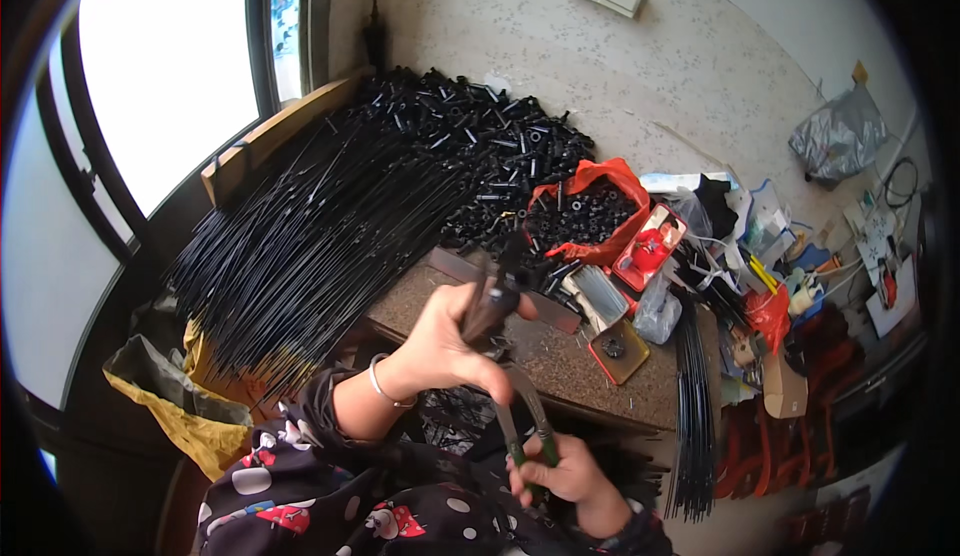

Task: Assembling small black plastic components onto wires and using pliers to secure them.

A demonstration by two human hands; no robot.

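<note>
My left hand [450,346], with a white bangle at its wrist, is closed around a dark part [492,308] that is smeared by motion. Its exact kind cannot be made out. Below it, my right hand [575,476] grips the green handles of a plier-like tool [541,418]. The tool's grey metal arms run up toward my left thumb, and its head is not clear. Both hands are in front of the near edge of a brown speckled table [610,396]. A flat metal strip [552,313] lies on the table just beyond my left hand.
Long thin black rods [310,246] cover the table's left side. Behind them is a heap of black tubular parts [480,126]. A red bag [612,176] holds small black rings. A phone case [650,246], a shallow tray [619,353] and more rods [693,406] are at right.
</note>
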